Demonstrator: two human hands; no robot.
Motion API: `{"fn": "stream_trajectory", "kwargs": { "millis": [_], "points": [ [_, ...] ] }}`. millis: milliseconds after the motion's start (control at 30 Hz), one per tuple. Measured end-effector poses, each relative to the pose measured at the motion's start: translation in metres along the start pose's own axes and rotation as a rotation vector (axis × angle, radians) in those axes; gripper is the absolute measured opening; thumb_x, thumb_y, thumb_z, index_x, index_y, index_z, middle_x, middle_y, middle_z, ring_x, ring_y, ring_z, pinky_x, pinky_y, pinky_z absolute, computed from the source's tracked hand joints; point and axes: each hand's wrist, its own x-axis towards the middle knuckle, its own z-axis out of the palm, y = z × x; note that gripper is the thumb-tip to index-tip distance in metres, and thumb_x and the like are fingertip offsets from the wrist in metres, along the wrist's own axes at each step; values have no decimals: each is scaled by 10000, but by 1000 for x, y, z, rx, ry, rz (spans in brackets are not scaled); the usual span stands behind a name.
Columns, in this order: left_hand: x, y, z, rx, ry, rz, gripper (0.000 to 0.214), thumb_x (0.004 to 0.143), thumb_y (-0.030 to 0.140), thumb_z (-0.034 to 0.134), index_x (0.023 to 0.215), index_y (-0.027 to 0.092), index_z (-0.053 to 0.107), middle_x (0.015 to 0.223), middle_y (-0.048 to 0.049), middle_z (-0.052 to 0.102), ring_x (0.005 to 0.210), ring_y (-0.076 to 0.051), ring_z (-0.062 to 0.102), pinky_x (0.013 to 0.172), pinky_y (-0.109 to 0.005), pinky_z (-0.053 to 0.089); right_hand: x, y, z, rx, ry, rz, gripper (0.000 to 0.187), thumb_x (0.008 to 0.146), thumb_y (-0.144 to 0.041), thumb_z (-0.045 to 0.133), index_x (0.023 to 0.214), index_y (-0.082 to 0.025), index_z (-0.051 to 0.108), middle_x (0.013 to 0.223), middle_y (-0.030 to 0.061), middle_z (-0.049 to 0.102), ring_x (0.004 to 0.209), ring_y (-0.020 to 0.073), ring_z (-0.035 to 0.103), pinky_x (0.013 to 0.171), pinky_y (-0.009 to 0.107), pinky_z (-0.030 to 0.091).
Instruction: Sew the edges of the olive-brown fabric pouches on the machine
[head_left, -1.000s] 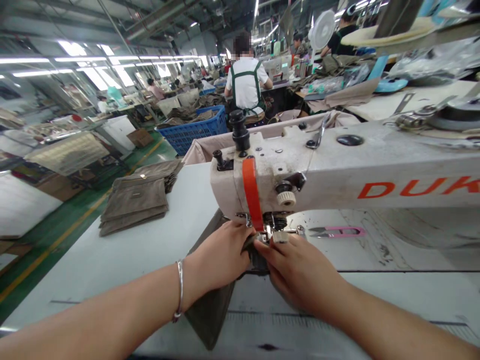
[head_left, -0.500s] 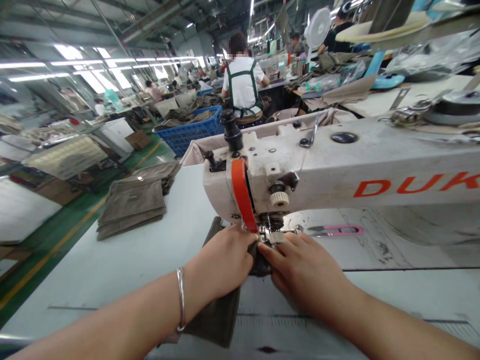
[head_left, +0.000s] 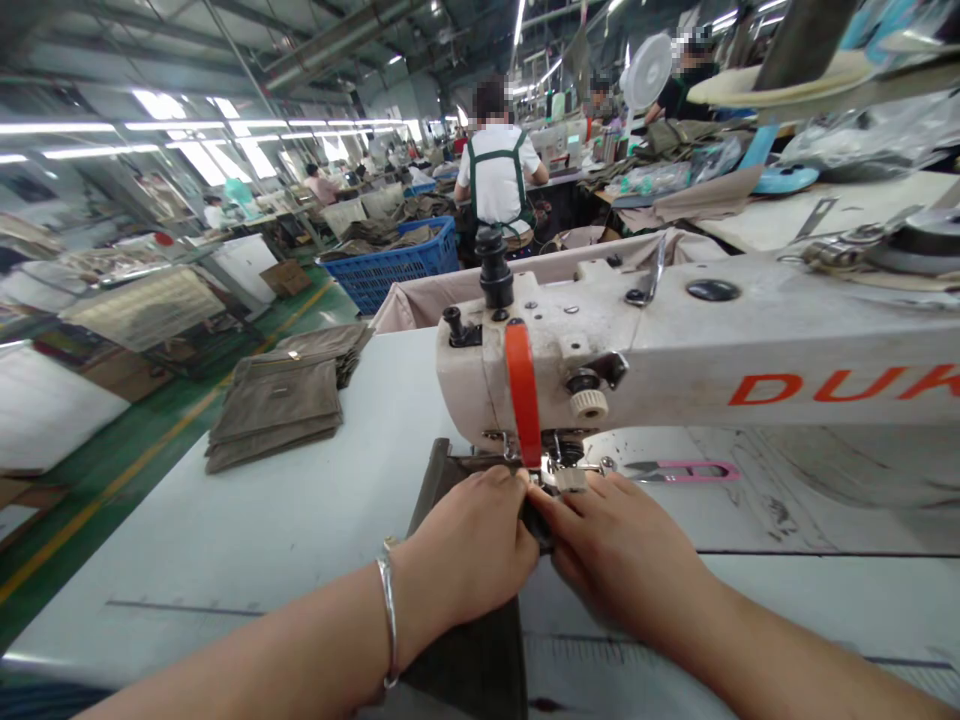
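My left hand [head_left: 474, 545], with a silver bracelet at the wrist, is closed on a dark olive-brown fabric piece [head_left: 472, 665]. This fabric lies under the needle area of a white sewing machine [head_left: 660, 340] and reaches back past the hand on its left side. Beside the presser foot [head_left: 553, 474], my right hand [head_left: 634, 545] is also closed, its thumb and fingers gripping the fabric edge close to the left fingertips. The hands hide much of the fabric and the seam. An orange-red guard strip [head_left: 523, 395] runs down the machine head in front of the needle.
Pink-handled thread snips [head_left: 686, 471] lie on the machine bed, right of the needle. A stack of olive-brown fabric pieces [head_left: 277, 400] sits at the table's left. Beyond are a blue crate [head_left: 397, 275] of fabric and a person [head_left: 499, 170] in white, back turned.
The view has shifted a little, so the machine sits further right. More fabric shows behind and below my left hand. Both hands keep their hold beside the presser foot.
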Motion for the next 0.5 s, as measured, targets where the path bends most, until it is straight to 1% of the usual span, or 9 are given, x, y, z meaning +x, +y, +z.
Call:
{"fn": "stream_trajectory", "kwargs": {
  "millis": [67,133,200,233,300,333,367,400,500],
  "points": [
    [-7,-8,-6,-69,12,0,137,863,165,472,922,168,596,931,-76,641,894,-223,614,825,-347,497,1,0,0,-6,-3,14,190,844,-217,565,1026,-195,615,894,62,623,849,244,544,763,386,381],
    [-21,-25,-10,-91,101,-52,209,931,276,448,1042,182,598,1039,-81,625,993,-230,587,893,-373,469,2,0,0,-22,-6,30,254,866,-219,544,1113,-199,597,907,67,622,836,243,541,755,383,388],
    [-38,-48,-11,-55,244,-198,340,922,369,484,1195,174,537,1153,-104,580,1095,-268,536,957,-441,423,3,0,1,-41,-6,35,333,875,-216,533,1207,-203,560,900,67,619,821,246,540,748,385,399],
    [-47,-59,-9,-54,284,-297,436,894,423,525,1241,160,502,1143,-111,575,1072,-281,544,933,-459,432,4,0,1,-45,-4,29,361,875,-213,533,1236,-202,545,898,67,619,823,249,541,749,390,406],
    [-59,-75,-4,-157,250,-464,600,820,474,612,1290,137,455,996,-81,609,888,-262,604,808,-435,484,3,0,4,-38,0,16,383,870,-198,539,1253,-197,535,911,69,621,847,257,543,768,404,420],
    [-62,-79,-2,-268,210,-512,635,793,460,645,1298,132,445,919,-57,621,800,-242,617,745,-405,497,3,0,5,-26,2,11,379,866,-189,545,1245,-195,541,921,69,621,861,260,544,778,411,427],
    [-64,-80,0,-418,175,-530,631,776,421,666,1290,129,449,871,-40,632,757,-227,626,714,-377,501,3,1,6,-12,4,4,375,860,-175,551,1234,-193,548,943,71,621,877,262,544,788,417,435],
    [-63,-78,1,-594,162,-529,594,764,371,677,1264,128,468,859,-37,649,758,-219,640,715,-356,505,2,1,7,3,4,-5,378,852,-154,556,1229,-190,552,975,77,618,896,264,543,799,421,442],
    [-57,-66,1,-1130,195,-520,415,735,269,667,1109,140,543,940,-66,699,843,-218,678,781,-338,522,0,2,7,55,23,-29,405,838,-86,540,1232,-179,546,1094,109,589,988,274,527,835,426,458]
  ]
}}
